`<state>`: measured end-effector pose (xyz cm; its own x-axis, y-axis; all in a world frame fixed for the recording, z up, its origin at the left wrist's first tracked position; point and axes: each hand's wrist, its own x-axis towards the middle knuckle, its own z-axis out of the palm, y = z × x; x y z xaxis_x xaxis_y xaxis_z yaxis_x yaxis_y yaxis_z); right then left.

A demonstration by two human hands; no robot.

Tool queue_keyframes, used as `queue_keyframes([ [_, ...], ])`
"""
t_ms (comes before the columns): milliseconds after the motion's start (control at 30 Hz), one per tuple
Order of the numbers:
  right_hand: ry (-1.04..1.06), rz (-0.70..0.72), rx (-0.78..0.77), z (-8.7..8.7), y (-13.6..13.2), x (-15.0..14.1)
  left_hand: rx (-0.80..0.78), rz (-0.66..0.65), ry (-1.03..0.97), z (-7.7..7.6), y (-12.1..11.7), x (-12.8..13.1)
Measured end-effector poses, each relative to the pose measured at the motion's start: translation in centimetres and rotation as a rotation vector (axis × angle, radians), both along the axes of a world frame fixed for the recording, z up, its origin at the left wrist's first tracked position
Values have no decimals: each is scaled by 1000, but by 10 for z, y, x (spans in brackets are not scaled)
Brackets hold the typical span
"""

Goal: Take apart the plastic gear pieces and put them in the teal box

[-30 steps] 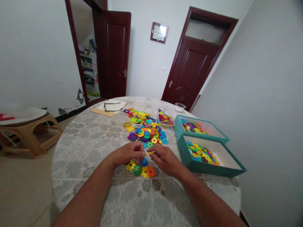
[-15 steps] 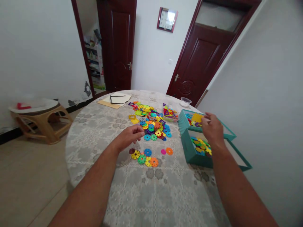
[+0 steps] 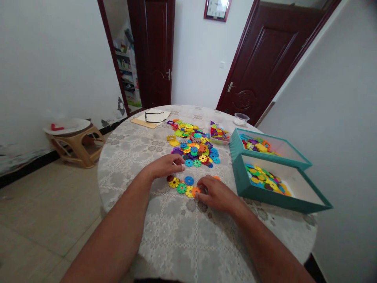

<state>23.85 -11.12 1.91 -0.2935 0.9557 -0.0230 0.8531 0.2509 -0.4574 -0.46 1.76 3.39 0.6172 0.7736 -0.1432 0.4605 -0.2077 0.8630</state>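
Discs (image 3: pixel 182 188): lie close, prob. for easy reach; w/ L hand (image 3: pixel 166 165) part-open, R hand (image 3: pixel 218 192) by orange disc (image 3: pixel 194 191), can't tell grip.

Has white walls (image 3: pixel 194 55), flaking low at left, and a tiled floor (image 3: pixel 35 220). Includes two dark-red panelled doors (image 3: pixel 272 51), a framed wall clock (image 3: pixel 217 8) and a tan stool (image 3: pixel 77 143) near the left wall.

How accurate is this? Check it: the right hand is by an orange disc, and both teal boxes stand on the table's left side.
Wrong side: in the head view, both teal boxes stand on the right side of the table; the right hand is indeed by an orange disc.
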Motion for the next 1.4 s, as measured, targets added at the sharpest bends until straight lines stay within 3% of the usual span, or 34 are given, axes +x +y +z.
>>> queue_keyframes([
  [200, -16, -21, 19, -8, -5, -3, 153, -58, 379, 10, -6, -16],
  [433, 30, 44, 29, 0, -11, 6, 305, 18, 697, 8, -51, -12],
  [600, 21, -197, 86, -4, -4, 38, 352, 27, 686, 4, -74, 16],
  [800, -127, -348, 23, -15, 3, 49, 385, 4, 686, -4, -69, 47],
  [967, -175, -408, 24, -21, 8, 47, 451, -28, 649, -11, -53, 68],
  [1200, -24, -442, 89, -25, 12, 51, 460, -106, 583, -17, -31, 75],
  [1400, 125, -360, 73, -28, 15, 51, 411, -29, 503, -25, -32, 72],
])
